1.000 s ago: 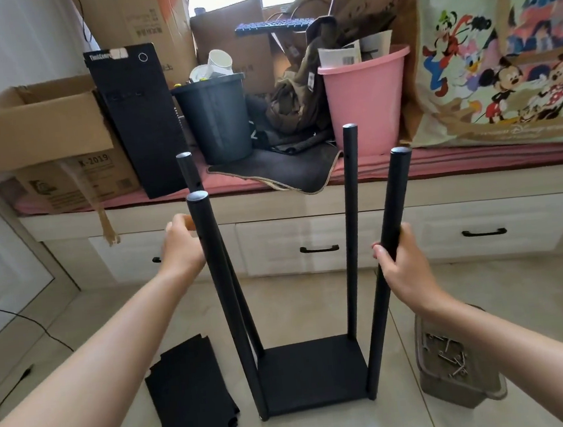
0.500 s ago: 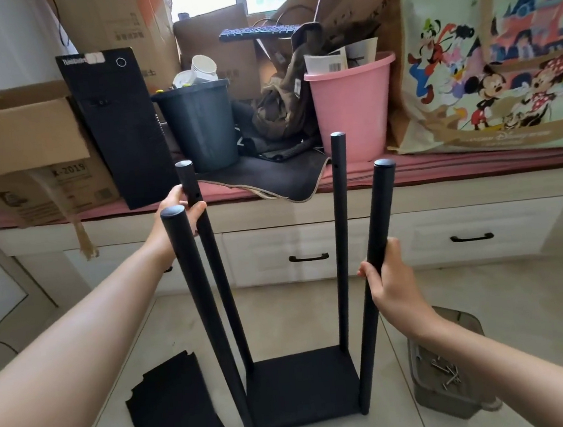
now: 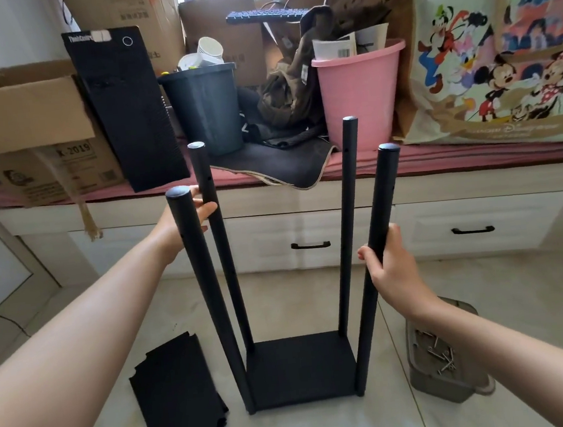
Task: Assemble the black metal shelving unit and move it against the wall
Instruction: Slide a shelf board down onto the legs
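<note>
The black shelving unit stands upright on the tile floor: four tall black poles rise from one bottom shelf panel. My left hand reaches behind the near left pole, and its fingers wrap the far left pole close to its top. My right hand grips the near right pole around mid-height. Nothing touches the far right pole. More loose black shelf panels lie stacked on the floor to the left of the unit.
A grey container of screws sits on the floor right of the unit. Behind is a window bench with white drawers, piled with cardboard boxes, a dark bin, a pink bin and a cartoon-print bag.
My left hand has risen and closed around the far left pole near its top. My right hand has kept its grip on the near right pole. The view has shifted slightly.
</note>
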The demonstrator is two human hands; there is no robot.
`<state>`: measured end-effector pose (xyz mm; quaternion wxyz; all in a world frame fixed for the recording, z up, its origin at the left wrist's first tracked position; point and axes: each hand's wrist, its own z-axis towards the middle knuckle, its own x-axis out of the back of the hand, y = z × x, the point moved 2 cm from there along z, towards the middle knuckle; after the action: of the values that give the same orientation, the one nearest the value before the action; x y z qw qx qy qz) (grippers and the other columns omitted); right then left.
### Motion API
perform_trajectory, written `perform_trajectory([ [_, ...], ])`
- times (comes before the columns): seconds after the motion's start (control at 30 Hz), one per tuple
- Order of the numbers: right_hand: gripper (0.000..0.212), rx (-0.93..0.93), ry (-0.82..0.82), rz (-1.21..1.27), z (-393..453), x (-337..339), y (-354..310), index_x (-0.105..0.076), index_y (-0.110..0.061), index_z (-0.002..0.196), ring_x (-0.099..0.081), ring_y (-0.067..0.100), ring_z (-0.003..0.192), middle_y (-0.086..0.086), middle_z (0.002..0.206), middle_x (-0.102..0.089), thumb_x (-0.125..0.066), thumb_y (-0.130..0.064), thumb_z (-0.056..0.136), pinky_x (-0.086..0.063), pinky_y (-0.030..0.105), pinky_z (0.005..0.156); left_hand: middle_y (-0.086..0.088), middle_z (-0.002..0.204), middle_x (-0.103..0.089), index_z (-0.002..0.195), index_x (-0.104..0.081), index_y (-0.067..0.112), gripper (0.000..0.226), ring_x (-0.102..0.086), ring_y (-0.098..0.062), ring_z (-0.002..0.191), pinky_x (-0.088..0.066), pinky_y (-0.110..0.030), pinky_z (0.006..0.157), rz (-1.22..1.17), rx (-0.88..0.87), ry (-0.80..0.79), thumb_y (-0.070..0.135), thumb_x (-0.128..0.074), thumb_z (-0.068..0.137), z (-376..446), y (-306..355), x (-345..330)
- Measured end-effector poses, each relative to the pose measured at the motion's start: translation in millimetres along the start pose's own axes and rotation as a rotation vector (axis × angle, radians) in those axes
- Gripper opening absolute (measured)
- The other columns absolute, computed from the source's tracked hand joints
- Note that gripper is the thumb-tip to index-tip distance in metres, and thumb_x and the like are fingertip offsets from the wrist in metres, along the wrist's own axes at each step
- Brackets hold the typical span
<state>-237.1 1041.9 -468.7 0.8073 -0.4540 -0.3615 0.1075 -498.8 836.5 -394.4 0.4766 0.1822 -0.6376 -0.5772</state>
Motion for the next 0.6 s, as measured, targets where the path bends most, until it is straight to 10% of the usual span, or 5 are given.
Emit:
perform_trajectory([
  [0.2,0.029,-0.263,-0.074,-0.037,-4.4,-6.4,20.2,-0.044,-0.014,0.106,-0.058,0.016,0.08,0.005,0.09,-0.058,-0.053,-0.04,0.099,-0.046,0.03,0.062,0.002,0.107,-0.066,0.103,-0.06,0.03,0.02,-0.065,-0.02,0.105,-0.058,-0.044,0.09,-0.014,0.04,-0.022,0.011,-0.059,0.1,-18.5,-8.7,10.0],
  [0.37,0.053,-0.525,-0.311,-0.221,-22.2,-19.9,32.4,-0.055,-0.001,0.116,-0.063,0.031,0.1,0.021,0.112,-0.062,-0.049,-0.051,0.099,-0.053,0.047,0.091,-0.005,0.131,-0.06,0.141,-0.051,0.017,0.04,-0.06,-0.023,0.12,-0.054,-0.047,0.099,-0.003,0.152,-0.046,0.028,-0.057,0.102,-48.6,-29.4,26.6],
  [0.6,0.09,-0.672,-0.51,-0.355,-60.2,-56.9,14.2,-0.008,0.0,0.153,-0.05,0.033,0.127,0.018,0.152,-0.037,-0.046,-0.06,0.096,-0.047,0.038,0.093,-0.004,0.112,-0.07,0.129,-0.058,0.012,0.027,-0.068,-0.019,0.103,-0.059,-0.038,0.086,0.011,0.275,-0.008,0.023,-0.053,0.104,-108.4,-92.1,50.6],
])
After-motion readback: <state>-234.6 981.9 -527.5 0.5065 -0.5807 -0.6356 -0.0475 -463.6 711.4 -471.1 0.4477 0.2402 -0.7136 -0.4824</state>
